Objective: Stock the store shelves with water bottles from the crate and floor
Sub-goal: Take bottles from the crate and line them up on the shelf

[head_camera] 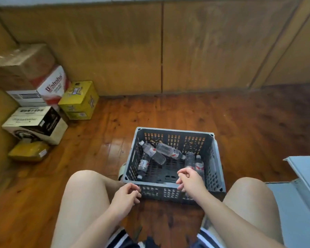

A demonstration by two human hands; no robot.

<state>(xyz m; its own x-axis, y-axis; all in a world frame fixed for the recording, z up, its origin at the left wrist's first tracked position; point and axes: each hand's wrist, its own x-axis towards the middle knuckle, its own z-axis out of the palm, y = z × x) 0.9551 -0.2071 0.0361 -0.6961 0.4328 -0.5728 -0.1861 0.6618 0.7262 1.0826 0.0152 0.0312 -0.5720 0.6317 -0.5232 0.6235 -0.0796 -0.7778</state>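
Grey slotted plastic crate (157, 184), lower centre, holds several clear water bottles (153, 153) with red-white labels, lying loose and crossed over one another. Left hand (126, 196) sits by the near-left corner, right hand (191, 180) over the near rim. Both are loosely curled and grip nothing. Risk: smooth round bottles could roll or slip if one is pulled from under another. Glossy plank floor (97, 140); cardboard boxes (43, 97) stacked upper left.

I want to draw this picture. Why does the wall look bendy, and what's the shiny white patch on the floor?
Head view: the wide-angle lens makes the wall and its seams bow towards the picture's edges. Also in the head view, the pale patch on the wooden floor, left of the crate, is glare off glossy boards. The bottles inside look soft, and their labels are unreadable.
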